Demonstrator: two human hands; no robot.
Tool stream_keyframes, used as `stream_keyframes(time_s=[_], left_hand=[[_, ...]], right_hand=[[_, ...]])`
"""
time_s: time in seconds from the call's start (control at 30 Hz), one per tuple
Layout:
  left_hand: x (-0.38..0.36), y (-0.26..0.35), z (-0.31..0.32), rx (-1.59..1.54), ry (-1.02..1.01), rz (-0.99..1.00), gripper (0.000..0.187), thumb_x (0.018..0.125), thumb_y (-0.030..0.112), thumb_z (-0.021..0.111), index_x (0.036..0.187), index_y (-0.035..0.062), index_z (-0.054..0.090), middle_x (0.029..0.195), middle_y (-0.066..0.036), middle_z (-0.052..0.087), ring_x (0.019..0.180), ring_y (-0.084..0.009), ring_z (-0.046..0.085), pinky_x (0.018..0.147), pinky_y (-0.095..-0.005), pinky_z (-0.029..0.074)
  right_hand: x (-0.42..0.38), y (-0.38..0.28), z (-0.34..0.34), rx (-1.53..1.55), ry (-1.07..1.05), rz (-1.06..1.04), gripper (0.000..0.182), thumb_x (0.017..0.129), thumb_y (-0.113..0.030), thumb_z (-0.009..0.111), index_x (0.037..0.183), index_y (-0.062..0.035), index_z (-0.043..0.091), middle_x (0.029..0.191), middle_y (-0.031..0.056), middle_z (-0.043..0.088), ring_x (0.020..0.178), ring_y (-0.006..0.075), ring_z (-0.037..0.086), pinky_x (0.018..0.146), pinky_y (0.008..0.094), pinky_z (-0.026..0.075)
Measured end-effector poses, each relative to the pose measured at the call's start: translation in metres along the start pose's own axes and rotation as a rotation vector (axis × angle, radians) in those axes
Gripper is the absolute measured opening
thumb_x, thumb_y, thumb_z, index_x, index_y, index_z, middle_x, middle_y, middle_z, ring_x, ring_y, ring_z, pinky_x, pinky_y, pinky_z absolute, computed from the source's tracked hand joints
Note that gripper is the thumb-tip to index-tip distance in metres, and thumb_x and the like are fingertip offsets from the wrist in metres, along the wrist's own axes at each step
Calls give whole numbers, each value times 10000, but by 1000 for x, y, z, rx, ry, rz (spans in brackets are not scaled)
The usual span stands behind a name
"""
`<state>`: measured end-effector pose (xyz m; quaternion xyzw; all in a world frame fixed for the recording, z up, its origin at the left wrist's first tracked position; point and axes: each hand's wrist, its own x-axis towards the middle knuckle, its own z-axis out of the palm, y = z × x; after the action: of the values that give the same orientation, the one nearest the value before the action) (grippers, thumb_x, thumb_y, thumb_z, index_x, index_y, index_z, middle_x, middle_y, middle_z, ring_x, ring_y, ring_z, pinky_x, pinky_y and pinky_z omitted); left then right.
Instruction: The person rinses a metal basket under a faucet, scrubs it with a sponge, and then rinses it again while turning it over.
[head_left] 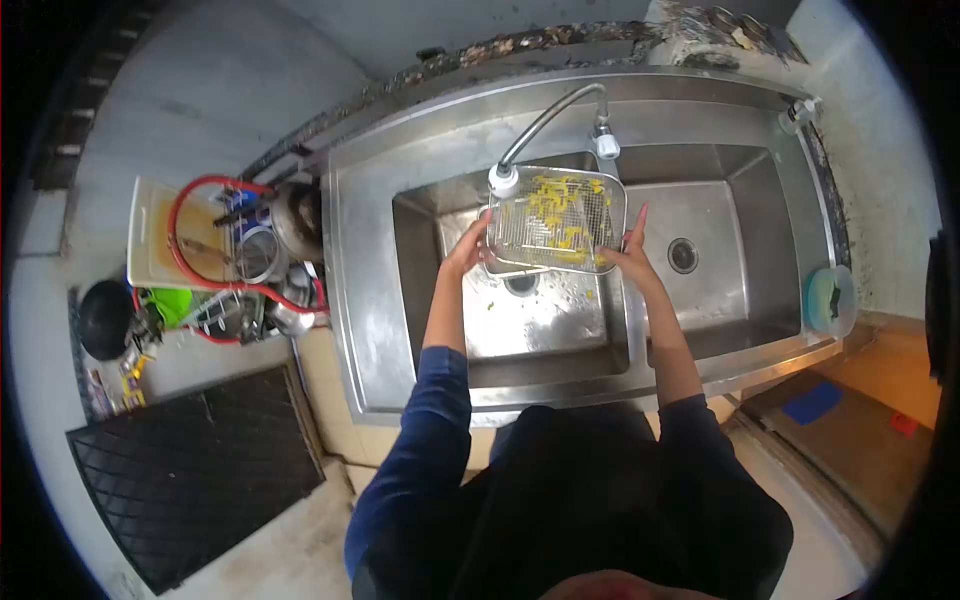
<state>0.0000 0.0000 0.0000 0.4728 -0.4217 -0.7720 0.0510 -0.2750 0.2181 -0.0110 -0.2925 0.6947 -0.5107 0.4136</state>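
A rectangular wire-mesh basket (512,228) is held over the left basin (540,335) of a steel double sink. Small yellow pieces (556,203) are scattered in it, mostly toward its far side and right. My left hand (468,248) grips the basket's left edge. At the right near corner, my right hand (633,255) holds on with the thumb over the rim and a finger pointing outward. The white spout end of the faucet (503,180) hangs over the basket's far left corner. A few yellow bits and water drops lie on the basin floor.
The right basin (715,255) has a round drain (682,256). A round plastic container (830,300) stands at the sink's right corner. To the left are a red-rimmed dish rack (180,235) with stacked pots and a black pan (104,320). A second tap (798,115) is at back right.
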Motion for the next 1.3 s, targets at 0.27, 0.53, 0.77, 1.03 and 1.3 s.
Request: stream_keyframes(time_s=[0.27,0.53,0.77,1.03,1.3], left_hand=[[53,-48,19,91,145,97,1190,695,700,649,1351,-203,238,1390,-320,353,1296,-369,382,1062,-460,305],[11,-45,31,-40,-112,159,782,790,350,754,1289,-97,349,1175,-182,544,1082,-259,568,887,-386,491],[50,-52,46,132,228,127,1033,642,599,773,1241,-154,395,1176,-241,560,1060,-291,592,895,-391,478],[44,-28,71,18,475,-9,1160,611,704,722,1256,-195,372,1309,-303,463,1227,-357,478,1018,-414,380],[30,-33,40,191,60,96,1043,644,468,839,1266,-166,292,1247,-286,472,1119,-316,533,959,-435,414]], right_hand=[[-7,-6,-24,-85,-35,39,1236,763,-124,736,1434,-292,-288,1116,123,322,947,210,414,832,304,409],[-12,1,-32,-4,-10,105,1239,756,-89,723,1431,-290,-296,1099,110,314,937,198,413,845,297,400],[-12,-1,-31,93,-22,92,1215,769,-45,699,1436,-292,-286,1112,107,301,1000,213,397,906,301,379],[-7,13,-36,87,-74,89,1230,786,-47,697,1404,-286,-339,1217,144,279,1034,224,443,879,284,424],[-6,12,-37,122,-22,172,1205,792,-28,677,1416,-325,-310,1164,115,294,929,190,485,832,302,448]])
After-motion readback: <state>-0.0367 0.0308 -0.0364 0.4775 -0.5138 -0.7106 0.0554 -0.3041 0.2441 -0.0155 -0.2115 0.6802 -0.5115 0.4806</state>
